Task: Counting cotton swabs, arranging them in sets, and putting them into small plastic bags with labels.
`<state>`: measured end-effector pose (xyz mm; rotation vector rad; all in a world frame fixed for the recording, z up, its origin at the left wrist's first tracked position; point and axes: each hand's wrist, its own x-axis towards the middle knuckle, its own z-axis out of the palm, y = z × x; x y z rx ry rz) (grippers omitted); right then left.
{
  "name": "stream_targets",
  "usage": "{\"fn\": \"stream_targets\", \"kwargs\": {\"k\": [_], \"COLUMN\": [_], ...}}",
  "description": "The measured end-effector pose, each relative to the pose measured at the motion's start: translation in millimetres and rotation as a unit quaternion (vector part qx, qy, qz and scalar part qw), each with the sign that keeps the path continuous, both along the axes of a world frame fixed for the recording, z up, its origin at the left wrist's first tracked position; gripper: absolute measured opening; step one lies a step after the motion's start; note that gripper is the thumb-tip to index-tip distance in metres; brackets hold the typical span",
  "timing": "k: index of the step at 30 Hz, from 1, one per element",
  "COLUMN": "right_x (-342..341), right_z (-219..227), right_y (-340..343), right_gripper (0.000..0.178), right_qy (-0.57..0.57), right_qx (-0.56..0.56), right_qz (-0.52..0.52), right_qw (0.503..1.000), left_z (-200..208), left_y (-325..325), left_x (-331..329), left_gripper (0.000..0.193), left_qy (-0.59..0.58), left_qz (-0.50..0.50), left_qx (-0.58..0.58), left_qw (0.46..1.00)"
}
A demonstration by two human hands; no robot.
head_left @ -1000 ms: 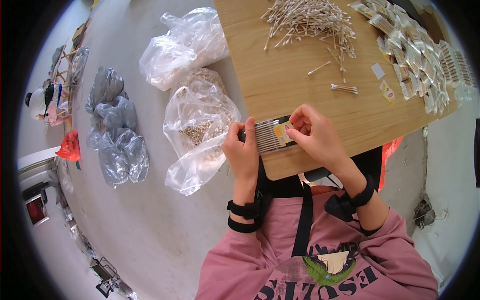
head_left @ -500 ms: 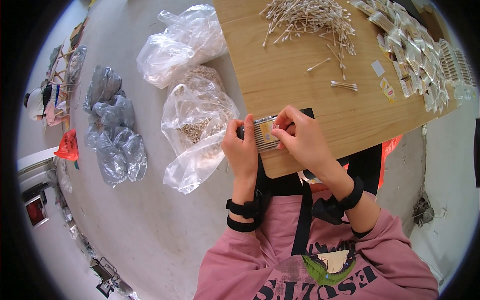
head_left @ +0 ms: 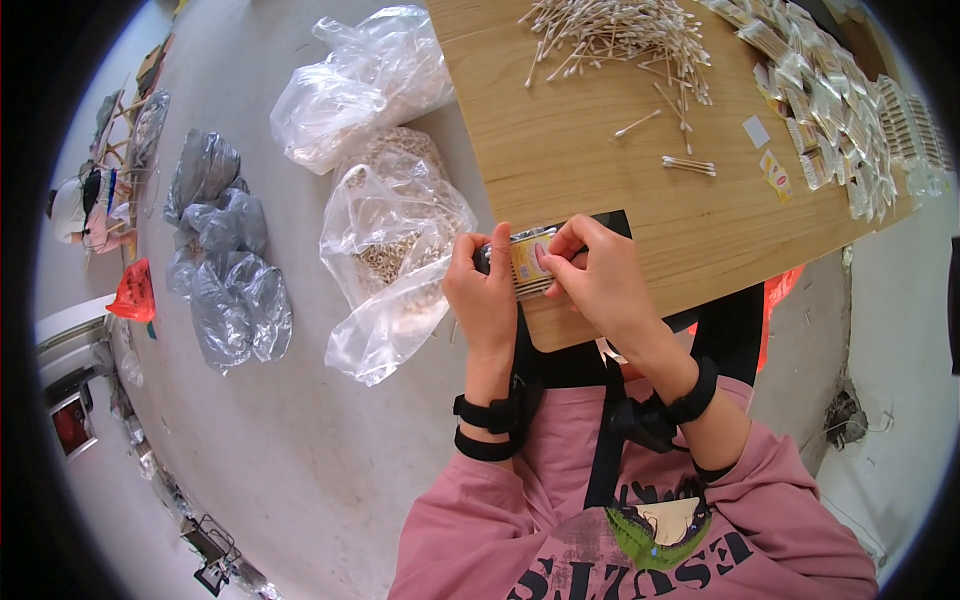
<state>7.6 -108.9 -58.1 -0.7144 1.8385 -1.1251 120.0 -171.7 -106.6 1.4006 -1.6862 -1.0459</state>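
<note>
Near the table's front left corner, my left hand (head_left: pixel 480 293) grips a small clear packet of cotton swabs (head_left: pixel 526 266) with a yellow label, its thumb upright along the packet's end. My right hand (head_left: pixel 603 278) is closed in a pinch at the packet's other side, finger and thumb touching it by the label. What lies exactly between those fingertips is hidden. A black flat object (head_left: pixel 617 222) shows behind my right hand at the table's edge.
Loose cotton swabs (head_left: pixel 625 35) are heaped at the table's far side, a few (head_left: pixel 688 165) lying nearer. Filled packets (head_left: pixel 835 110) pile up on the right, beside a yellow label card (head_left: pixel 773 176). Clear bags of swabs (head_left: pixel 395 225) and grey bags (head_left: pixel 228 250) stand on the floor left.
Both hands stay at the packet. My right fingers have shifted slightly along it, and more of the yellow label shows. The view has moved a little.
</note>
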Motion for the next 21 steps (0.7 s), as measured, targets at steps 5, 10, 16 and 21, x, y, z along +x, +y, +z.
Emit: {"fn": "stream_targets", "kwargs": {"k": [5, 10, 16, 21], "right_x": [0, 2, 2, -3], "right_z": [-8, -14, -2, -4], "right_y": [4, 10, 15, 19], "right_gripper": [0.012, 0.01, 0.022, 0.026], "right_qy": [0.045, 0.212, 0.108, -0.07], "right_qx": [-0.02, -0.057, -0.064, -0.081], "right_qz": [0.019, 0.05, -0.004, -0.059], "right_qw": [0.999, 0.974, 0.992, 0.993], "left_z": [0, -2, 3, -1], "left_y": [0, 0, 1, 1], "left_x": [2, 0, -1, 0], "left_gripper": [0.042, 0.042, 0.038, 0.037], "left_qy": [-0.006, -0.001, 0.008, 0.009], "left_qz": [0.002, 0.002, 0.009, 0.004], "left_qx": [0.001, 0.007, 0.026, 0.028], "left_qw": [1.0, 1.0, 1.0, 1.0]}}
